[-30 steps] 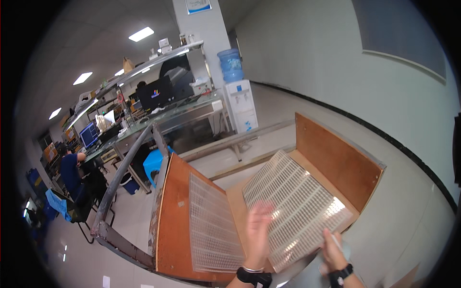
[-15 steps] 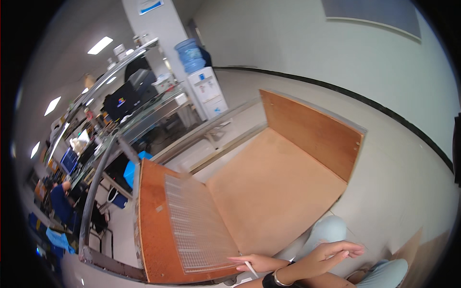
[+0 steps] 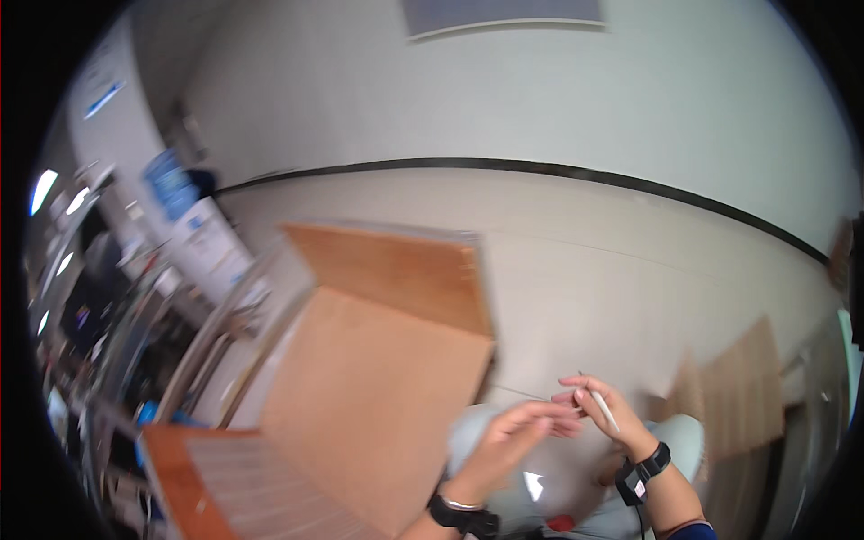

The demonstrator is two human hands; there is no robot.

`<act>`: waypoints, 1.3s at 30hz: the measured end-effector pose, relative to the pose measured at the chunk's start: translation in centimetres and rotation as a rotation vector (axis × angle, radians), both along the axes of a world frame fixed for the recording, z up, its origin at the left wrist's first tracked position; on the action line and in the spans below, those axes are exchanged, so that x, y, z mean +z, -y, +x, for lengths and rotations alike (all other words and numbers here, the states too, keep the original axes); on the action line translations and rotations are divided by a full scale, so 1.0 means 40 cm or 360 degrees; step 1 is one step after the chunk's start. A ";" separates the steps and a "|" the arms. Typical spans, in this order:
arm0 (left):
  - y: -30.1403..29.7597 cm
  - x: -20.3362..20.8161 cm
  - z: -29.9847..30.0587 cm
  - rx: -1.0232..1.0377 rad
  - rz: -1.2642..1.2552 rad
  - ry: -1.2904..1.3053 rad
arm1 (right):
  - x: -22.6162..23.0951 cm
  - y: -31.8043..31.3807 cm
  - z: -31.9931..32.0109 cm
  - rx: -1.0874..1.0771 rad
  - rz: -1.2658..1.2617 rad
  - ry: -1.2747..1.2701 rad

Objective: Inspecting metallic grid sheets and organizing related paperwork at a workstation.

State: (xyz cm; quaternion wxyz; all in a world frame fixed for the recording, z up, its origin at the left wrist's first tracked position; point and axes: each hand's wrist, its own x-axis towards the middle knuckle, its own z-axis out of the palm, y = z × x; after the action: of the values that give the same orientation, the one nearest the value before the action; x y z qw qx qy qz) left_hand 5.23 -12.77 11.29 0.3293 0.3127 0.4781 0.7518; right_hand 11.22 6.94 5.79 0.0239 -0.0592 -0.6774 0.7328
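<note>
My right hand (image 3: 605,410) has its fingers closed round a slim white pen-like stick (image 3: 603,407) with a thin dark tip. To the left of it, my left hand (image 3: 526,430) has its fingers stretched out and loosely bent, with nothing seen in it. The fingertips of the two hands come close together; whether they touch is hard to tell. Both are above my knees in light-coloured trousers. Beyond them on the left stands an open wooden frame box: a tan bottom board (image 3: 369,387), an upright brown panel (image 3: 405,279) and an orange-brown panel (image 3: 175,463) with a clear ribbed sheet (image 3: 270,477).
Brown cardboard pieces (image 3: 742,387) stand at the right. A water dispenser (image 3: 211,247) and a cluttered workbench, blurred, are at the far left. Pale tiled floor (image 3: 576,270) runs to a wall with a dark skirting. A round-edged clear shape lies between my knees.
My view has turned right, so the box has shifted left. My crossed arms have come apart; my right hand has moved off the ribbed sheet's edge to above my knees, still holding the stick.
</note>
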 end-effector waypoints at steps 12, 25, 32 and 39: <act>-0.244 -0.277 -0.217 -0.0080 -0.0227 0.0356 | -0.003 -0.411 0.471 -0.1312 0.1446 0.0446; -0.272 -0.357 -0.234 0.0075 -0.0649 0.0023 | -0.145 -0.529 0.669 -0.1785 0.2685 0.1251; -0.273 -0.360 -0.230 0.0002 -0.0705 -0.0078 | -0.146 -0.535 0.665 -0.1849 0.2725 0.1348; -0.276 -0.354 -0.224 -0.0062 -0.0710 -0.0084 | -0.162 -0.538 0.657 -0.1776 0.2499 0.1425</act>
State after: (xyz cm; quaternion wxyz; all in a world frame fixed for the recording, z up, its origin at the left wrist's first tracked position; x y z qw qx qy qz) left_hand -3.74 -1.72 -2.88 0.3920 0.2609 0.6349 0.6125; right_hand 37.51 28.47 -0.70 0.1367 -0.5939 -0.7847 -0.1133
